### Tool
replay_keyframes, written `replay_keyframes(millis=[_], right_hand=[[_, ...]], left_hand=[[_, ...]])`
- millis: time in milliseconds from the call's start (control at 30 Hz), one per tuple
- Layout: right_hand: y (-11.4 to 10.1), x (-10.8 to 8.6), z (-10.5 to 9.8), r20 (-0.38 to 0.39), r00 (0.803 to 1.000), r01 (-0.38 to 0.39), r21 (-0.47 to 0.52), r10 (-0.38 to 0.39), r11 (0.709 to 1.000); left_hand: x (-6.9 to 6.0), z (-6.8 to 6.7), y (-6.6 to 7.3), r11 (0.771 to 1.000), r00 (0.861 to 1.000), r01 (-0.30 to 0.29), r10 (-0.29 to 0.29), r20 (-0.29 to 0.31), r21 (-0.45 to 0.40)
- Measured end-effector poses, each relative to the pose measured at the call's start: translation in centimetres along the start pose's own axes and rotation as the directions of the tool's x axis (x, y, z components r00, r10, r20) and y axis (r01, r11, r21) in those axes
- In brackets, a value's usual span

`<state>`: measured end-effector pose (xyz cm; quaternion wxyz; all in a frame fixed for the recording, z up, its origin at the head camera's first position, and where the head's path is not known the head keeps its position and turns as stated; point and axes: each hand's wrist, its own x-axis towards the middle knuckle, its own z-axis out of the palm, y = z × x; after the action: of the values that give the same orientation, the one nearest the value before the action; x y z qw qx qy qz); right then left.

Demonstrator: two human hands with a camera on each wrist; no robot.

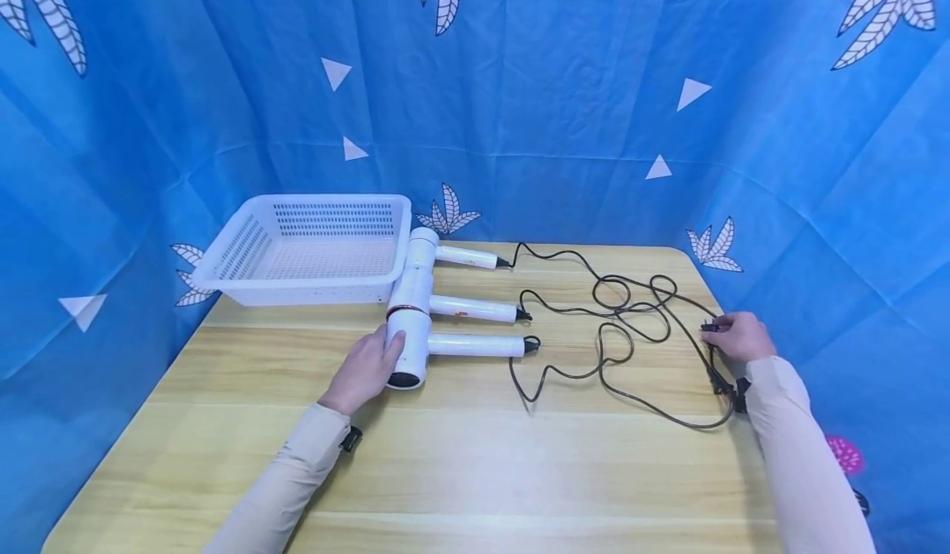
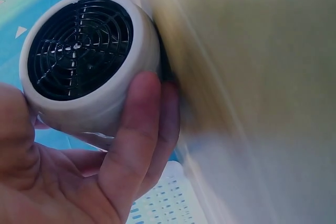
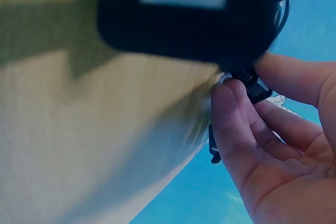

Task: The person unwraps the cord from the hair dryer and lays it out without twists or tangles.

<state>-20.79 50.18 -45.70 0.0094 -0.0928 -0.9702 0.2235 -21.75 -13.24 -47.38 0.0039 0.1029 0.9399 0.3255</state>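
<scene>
Three white hair dryers lie side by side on the table, their handles pointing right. My left hand (image 1: 364, 370) grips the barrel of the nearest hair dryer (image 1: 475, 345), and its dark round grille (image 2: 79, 51) faces the left wrist view. Behind it lie the middle hair dryer (image 1: 475, 309) and the far hair dryer (image 1: 467, 256). At the table's right side my right hand (image 1: 740, 338) pinches a black plug (image 3: 258, 92) between thumb and fingers. A large, blurred dark object (image 3: 184, 24) hides part of the right wrist view.
A white perforated basket (image 1: 312, 293) stands at the back left, close beside the dryers' barrels. Loosely looped black cords (image 1: 653, 410) run from the handles across the table (image 1: 519, 471) toward my right hand. Blue curtains (image 1: 579, 109) hang behind and at both sides.
</scene>
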Motion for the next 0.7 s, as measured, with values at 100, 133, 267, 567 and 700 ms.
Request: replay_keyframes(millis=[100, 133, 267, 567, 700], right_hand=[[0.1, 0.1, 0.0, 0.007, 1.0, 0.002, 0.0, -0.002, 1.0], [0.2, 0.2, 0.0, 0.009, 1.0, 0.003, 0.001, -0.003, 1.0], [0.3, 0.2, -0.1, 0.016, 1.0, -0.002, -0.002, 0.002, 1.0], [-3.4, -1.6, -3.7, -0.209, 0.978, 0.014, 0.086, 0.005, 0.996], [-8.2, -2.4, -5.7, -0.371, 0.929, 0.07, 0.149, -0.01, 0.986]], left_hand=[[0.2, 0.1, -0.3, 1.0, 1.0, 0.004, -0.004, 0.0, -0.009], [0.2, 0.0, -0.3, 1.0, 1.0, 0.006, -0.006, 0.004, -0.012], [0.0, -0.8, -0.4, 1.0, 1.0, 0.019, -0.019, 0.019, 0.018], [0.5, -6.2, 0.4, 0.994, 0.981, -0.024, 0.045, -0.187, 0.111], [1.8, -8.2, 1.7, 0.989, 0.936, -0.052, 0.096, -0.34, 0.139]])
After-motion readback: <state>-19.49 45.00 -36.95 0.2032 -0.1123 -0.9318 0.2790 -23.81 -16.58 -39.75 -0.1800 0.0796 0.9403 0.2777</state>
